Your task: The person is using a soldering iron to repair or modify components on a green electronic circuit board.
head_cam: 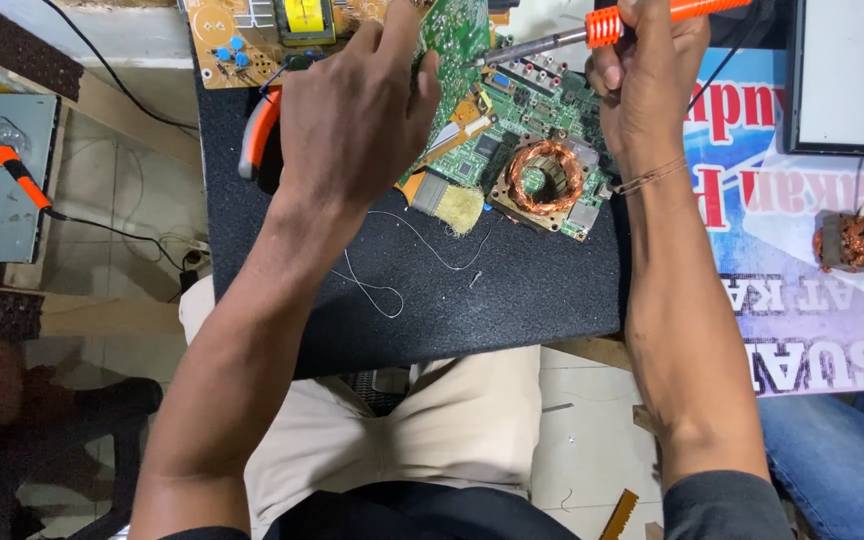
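Over the black mat (512,300), left hand (357,110) grips a tilted green circuit board (457,35), exposing it to the orange-handled soldering iron (592,30) fisted in the right hand (647,85).

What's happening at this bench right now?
A person sits at a dark mat covered with electronics. Their left hand tilts up a green circuit board, while the right hand grips an orange-handled soldering iron with its tip at the board's edge. A second green board, a copper coil, a small brush and loose wire lie nearby.
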